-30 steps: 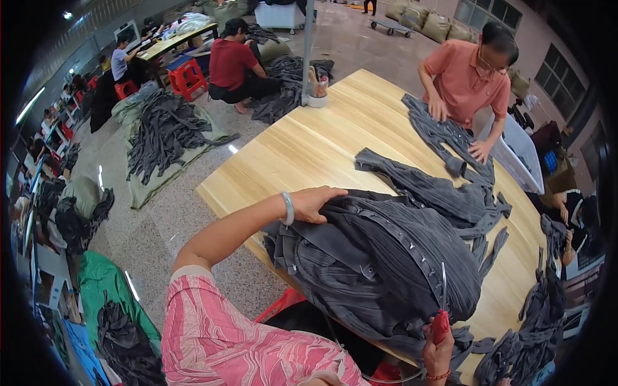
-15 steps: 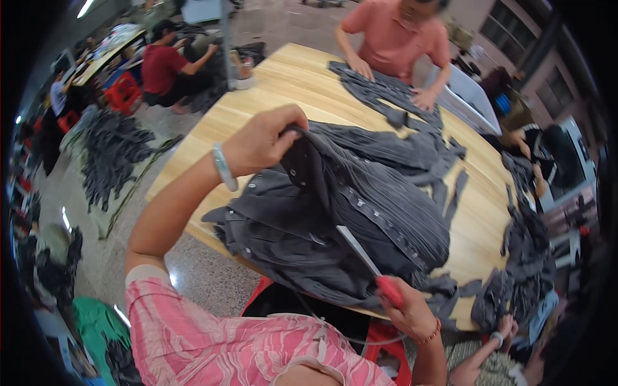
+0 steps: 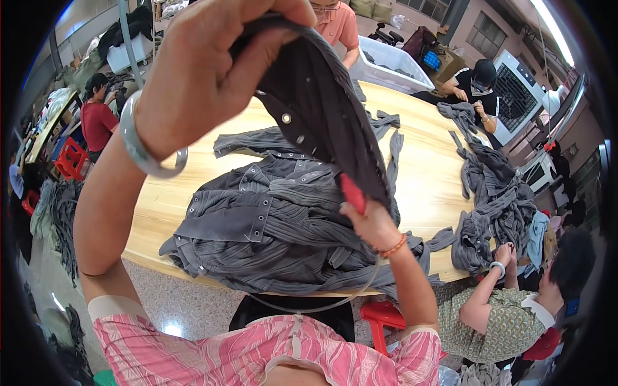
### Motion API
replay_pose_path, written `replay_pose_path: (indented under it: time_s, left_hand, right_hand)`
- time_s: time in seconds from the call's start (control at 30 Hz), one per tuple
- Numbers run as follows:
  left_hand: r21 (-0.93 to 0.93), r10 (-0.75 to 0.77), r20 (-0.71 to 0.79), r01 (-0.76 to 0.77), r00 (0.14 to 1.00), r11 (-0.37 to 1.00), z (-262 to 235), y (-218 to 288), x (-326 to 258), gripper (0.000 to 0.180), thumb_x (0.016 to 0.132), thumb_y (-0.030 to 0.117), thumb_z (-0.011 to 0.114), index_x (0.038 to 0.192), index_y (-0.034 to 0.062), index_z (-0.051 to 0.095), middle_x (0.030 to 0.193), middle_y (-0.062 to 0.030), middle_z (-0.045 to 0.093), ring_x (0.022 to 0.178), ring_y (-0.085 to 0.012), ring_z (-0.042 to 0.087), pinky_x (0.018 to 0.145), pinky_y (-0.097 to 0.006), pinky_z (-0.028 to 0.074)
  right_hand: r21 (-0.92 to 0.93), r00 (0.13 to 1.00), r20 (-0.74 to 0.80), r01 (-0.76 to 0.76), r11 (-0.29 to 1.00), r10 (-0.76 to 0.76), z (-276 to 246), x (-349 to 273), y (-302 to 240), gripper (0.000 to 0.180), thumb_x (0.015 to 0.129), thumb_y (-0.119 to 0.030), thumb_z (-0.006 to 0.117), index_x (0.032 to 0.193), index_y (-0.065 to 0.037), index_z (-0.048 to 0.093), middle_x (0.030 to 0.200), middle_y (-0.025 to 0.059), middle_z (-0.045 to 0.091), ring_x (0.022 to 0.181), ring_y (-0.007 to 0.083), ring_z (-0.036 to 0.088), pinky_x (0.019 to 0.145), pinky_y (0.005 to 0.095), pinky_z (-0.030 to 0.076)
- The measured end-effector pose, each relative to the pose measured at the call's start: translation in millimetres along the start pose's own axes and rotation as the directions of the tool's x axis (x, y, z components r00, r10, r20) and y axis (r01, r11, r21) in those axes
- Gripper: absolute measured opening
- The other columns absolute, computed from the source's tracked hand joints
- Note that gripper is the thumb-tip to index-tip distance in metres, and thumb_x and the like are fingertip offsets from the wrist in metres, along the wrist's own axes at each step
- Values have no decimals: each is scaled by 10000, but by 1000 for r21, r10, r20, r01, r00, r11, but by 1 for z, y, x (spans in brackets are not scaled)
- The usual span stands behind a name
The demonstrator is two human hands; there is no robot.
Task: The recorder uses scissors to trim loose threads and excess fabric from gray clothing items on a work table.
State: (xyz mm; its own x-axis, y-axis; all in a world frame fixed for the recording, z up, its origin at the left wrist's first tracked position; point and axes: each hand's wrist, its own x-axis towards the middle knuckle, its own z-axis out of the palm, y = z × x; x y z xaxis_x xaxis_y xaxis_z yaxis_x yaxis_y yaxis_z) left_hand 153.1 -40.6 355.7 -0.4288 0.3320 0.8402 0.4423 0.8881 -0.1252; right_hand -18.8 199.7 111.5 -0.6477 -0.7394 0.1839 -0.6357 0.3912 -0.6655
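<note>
My left hand (image 3: 199,80), raised close to the camera, pinches the top edge of a dark grey ribbed shirt (image 3: 331,103). The shirt hangs down from it in a fold, with metal snaps along its edge. At the fold's lower end, my right hand (image 3: 372,226) is closed around the red handle of a tool (image 3: 352,193) with a long, flat metal blade. That blade is now hidden by the cloth, and its exact kind does not show. Below both hands, a heap of similar grey shirts (image 3: 270,212) with snaps lies along the near table edge.
Several more grey garments lie on the wooden table (image 3: 425,167), and a pile (image 3: 492,206) sits at its right end. Co-workers sit or stand at the far side and right. A white plastic bin (image 3: 396,61) stands behind. A red stool (image 3: 380,321) is below the table edge.
My left hand has risen toward the camera, lifting the shirt edge off the heap. My right hand has moved up and left with the red-handled tool, its blade now behind cloth. The view has shifted.
</note>
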Motion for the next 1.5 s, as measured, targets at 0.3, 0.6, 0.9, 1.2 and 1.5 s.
replay_pose_path:
  time_s: [0.3,0.6,0.9,1.2,1.5]
  left_hand:
    - [-50,-230,-83,227,970,973,51,-52,10,153,888,-62,542,996,45,559,889,-105,589,798,-209,586,737,-280,464]
    - [-83,-446,-219,439,868,895,127,-189,-44,80,935,34,580,1015,30,573,828,-22,586,771,-73,524,714,-225,439]
    - [-184,-607,-16,594,795,783,171,-232,-98,57,915,10,582,972,11,578,782,-75,614,753,-133,572,708,-274,481]
    - [-261,-674,6,652,739,712,202,-251,-106,29,940,26,578,967,28,570,801,17,567,767,-59,499,704,-212,421]
    - [-91,-756,58,758,651,646,215,-282,-184,74,889,41,586,960,20,585,814,-134,640,767,-246,628,737,-328,489]
  right_hand:
    - [18,919,-85,-384,923,384,-117,49,34,339,933,-301,633,1039,18,595,691,86,655,443,146,548,389,312,447]
    - [-446,955,-290,-189,875,59,-157,177,81,385,905,-306,608,1091,29,572,913,309,651,886,492,626,777,527,520]
    - [-433,818,-54,-535,725,572,-86,191,101,393,863,-263,673,1100,49,643,1096,317,634,1093,446,596,956,455,479]
    - [-415,800,-453,-580,701,393,-126,198,124,352,858,-203,662,1093,42,569,981,328,649,977,471,631,872,500,500]
    - [-556,806,-264,-576,600,529,-101,188,172,295,864,-176,616,1090,12,638,1088,286,648,1052,442,619,908,496,500]
